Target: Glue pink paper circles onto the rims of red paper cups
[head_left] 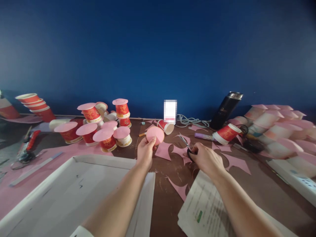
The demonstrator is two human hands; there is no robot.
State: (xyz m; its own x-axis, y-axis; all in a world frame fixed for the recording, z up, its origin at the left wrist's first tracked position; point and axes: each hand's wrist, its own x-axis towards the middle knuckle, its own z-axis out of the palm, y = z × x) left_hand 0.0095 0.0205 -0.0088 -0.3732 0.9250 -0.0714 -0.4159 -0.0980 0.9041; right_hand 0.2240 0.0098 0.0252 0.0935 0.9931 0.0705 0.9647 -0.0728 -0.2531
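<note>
Between the thumb and fingers of my left hand [146, 152] is a round pink paper disc [155, 134], held up above the table. My right hand [206, 156] grips scissors [185, 142] by their dark handles, with the metal blades pointing up and to the left. Pink paper offcuts [163, 151] with curved cut edges lie under and around both hands. Just behind the disc, a red and white paper cup [169, 127] lies on its side.
Several red cups topped with pink discs [105, 136] stand at left, near a white box lid [98, 161]. Stacked cups [271, 131] fill the right, by a power strip [293, 181]. A black thermos [224, 112] leans by the wall. Printed sheets [204, 204] lie in front.
</note>
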